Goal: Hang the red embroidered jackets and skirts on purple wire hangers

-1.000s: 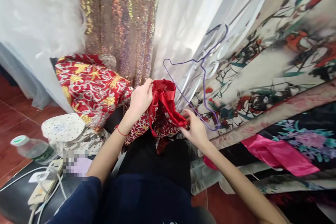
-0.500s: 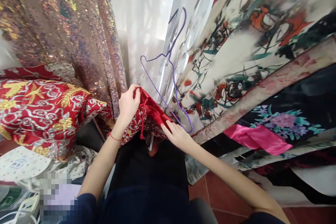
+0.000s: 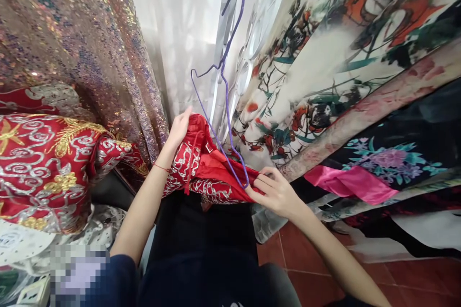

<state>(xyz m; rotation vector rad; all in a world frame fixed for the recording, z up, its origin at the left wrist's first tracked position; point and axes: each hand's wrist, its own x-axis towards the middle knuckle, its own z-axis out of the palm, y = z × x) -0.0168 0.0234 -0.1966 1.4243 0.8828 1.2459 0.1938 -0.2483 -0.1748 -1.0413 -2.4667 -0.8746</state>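
Observation:
A red garment (image 3: 206,165) with silver embroidery, a red drawstring and a small pale tag is stretched between my hands above my lap. My left hand (image 3: 180,129) grips its gathered waistband at the upper left, fingers mostly behind the cloth. At the other end, my right hand (image 3: 272,191) is closed on the garment's edge. A purple wire hanger (image 3: 225,100) stands tilted in front of the white rack, its lower corner overlapping the garment's opening close to my right fingertips. I cannot tell what supports the hanger.
More red embroidered clothing (image 3: 46,163) lies at the left, beneath a sequined curtain of fabric (image 3: 86,33). A white openwork rack (image 3: 248,53) rises ahead. Floral fabric (image 3: 317,72) hangs on the right, with a pink satin strip (image 3: 351,184) below it.
My right hand has moved right, spreading the garment wider so its inside and tag show. The hanger's lower corner now overlaps the garment's opening. The view has shifted slightly.

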